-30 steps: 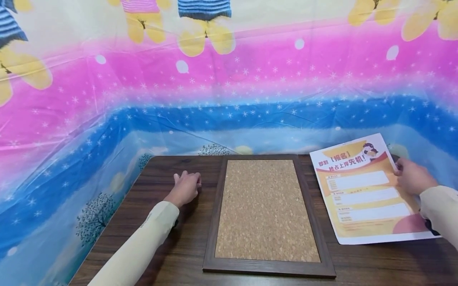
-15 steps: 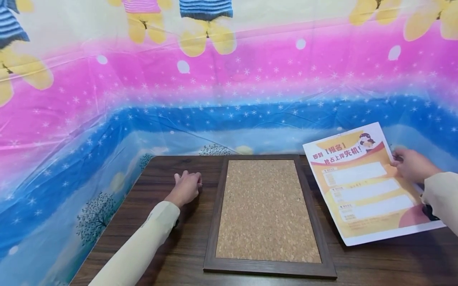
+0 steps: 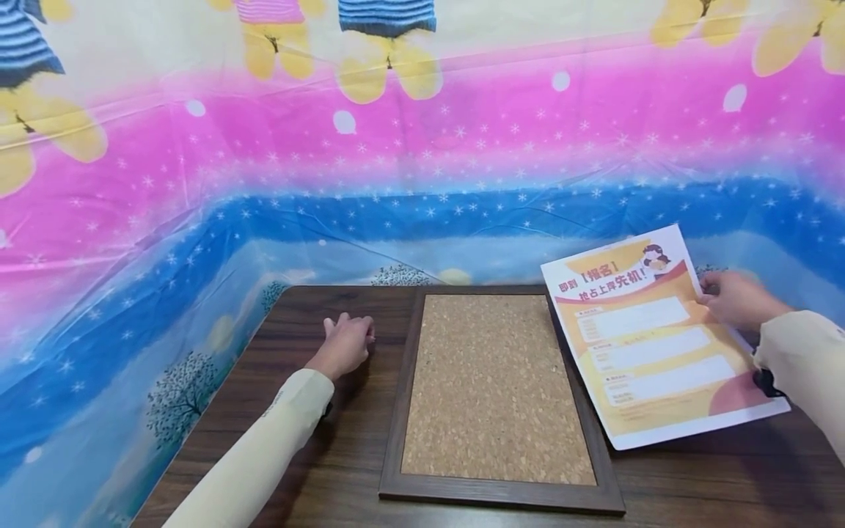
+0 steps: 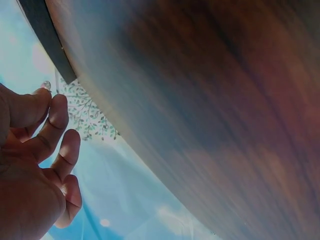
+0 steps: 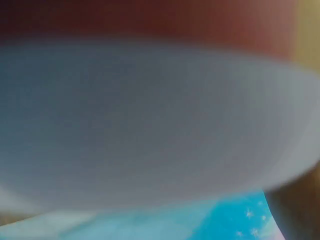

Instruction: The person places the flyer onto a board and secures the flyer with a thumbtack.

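My right hand [image 3: 742,299] pinches the right edge of a printed paper poster [image 3: 643,345]. The sheet is white-bordered, yellow and pink, with red characters and a small cartoon figure. It is held tilted, its left edge overlapping the right side of a cork board [image 3: 498,389] in a dark brown frame. In the right wrist view the pale blurred sheet [image 5: 150,125] fills most of the picture. Left of the board, my left hand [image 3: 343,345] is at the table with fingers loosely curled. In the left wrist view that hand [image 4: 35,155] shows nothing clearly held.
The dark wood-grain table [image 3: 264,440] carries the framed board. Behind it and around the sides hangs a pink and blue patterned cloth [image 3: 462,147]. The table's rounded left corner shows near the cloth.
My right hand has raised the poster a little and moved it left toward the board, over the frame's right side. The left hand stays in place.
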Demonstrator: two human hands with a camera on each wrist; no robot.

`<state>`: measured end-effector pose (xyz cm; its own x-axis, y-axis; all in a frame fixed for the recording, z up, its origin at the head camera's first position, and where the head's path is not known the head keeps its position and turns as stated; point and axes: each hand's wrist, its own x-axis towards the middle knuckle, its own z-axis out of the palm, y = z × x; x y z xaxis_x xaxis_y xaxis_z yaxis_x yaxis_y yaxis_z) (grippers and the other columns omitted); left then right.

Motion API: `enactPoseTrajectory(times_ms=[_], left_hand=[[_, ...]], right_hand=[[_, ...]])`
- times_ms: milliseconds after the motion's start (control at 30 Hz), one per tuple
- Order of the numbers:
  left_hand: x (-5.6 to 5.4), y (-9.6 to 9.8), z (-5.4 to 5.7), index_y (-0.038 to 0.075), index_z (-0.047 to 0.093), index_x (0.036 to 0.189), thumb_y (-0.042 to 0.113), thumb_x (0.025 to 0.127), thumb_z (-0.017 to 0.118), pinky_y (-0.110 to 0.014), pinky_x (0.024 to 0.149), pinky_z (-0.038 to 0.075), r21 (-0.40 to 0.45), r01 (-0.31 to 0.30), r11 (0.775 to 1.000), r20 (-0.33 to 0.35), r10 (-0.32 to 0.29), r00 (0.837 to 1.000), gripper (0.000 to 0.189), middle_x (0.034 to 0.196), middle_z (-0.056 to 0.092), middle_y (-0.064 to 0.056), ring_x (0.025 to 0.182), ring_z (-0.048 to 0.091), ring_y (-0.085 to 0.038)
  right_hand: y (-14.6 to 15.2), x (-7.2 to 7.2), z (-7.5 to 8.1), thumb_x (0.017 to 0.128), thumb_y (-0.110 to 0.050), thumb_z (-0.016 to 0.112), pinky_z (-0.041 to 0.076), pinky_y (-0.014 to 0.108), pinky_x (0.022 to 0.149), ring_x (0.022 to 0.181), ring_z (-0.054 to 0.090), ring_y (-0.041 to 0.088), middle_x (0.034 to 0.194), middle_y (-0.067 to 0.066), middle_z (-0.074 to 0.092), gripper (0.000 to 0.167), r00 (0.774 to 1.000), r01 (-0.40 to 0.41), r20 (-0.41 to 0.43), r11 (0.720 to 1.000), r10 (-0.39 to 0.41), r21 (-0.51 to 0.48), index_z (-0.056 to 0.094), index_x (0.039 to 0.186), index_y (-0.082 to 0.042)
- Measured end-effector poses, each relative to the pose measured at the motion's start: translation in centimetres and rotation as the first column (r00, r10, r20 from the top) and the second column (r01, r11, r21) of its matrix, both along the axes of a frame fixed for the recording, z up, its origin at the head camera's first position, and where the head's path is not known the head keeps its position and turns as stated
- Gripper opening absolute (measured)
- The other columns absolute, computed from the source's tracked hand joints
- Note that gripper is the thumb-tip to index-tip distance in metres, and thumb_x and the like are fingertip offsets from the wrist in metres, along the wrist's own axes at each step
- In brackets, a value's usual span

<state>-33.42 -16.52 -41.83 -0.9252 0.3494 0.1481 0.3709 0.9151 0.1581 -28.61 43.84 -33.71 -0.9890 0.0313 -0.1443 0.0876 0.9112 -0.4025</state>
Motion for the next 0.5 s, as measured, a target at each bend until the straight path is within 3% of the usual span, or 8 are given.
enactPoseTrajectory(times_ms=[267,500], left_hand=[[0.0,0.2,0.0,0.013,0.051,0.077,-0.002,0.084,0.062,-0.045,0.075,0.021,0.008,0.007,1.000,-0.022,-0.007,1.000,0.019,0.067,0.051,0.005,0.077,0.038,-0.024],[0.1,0.5,0.2,0.013,0.050,0.077,-0.006,0.083,0.059,-0.046,0.075,0.020,0.027,0.035,0.999,-0.044,-0.034,0.998,0.021,0.066,0.049,0.004,0.076,0.037,-0.024]], right_hand=[[-2.4,-0.9,-1.7,0.096,-0.029,0.053,0.035,0.065,0.088,0.104,0.044,0.051,0.124,0.040,0.038,0.062,0.998,0.025,0.056,0.997,-0.020,-0.079,0.031,0.132,0.017],[-4.9,-1.5,-3.1,0.097,-0.023,0.050,0.039,0.062,0.085,0.104,0.048,0.048,0.122,0.038,0.041,0.052,0.999,0.011,0.050,0.995,-0.006,-0.102,0.036,0.128,0.016]])
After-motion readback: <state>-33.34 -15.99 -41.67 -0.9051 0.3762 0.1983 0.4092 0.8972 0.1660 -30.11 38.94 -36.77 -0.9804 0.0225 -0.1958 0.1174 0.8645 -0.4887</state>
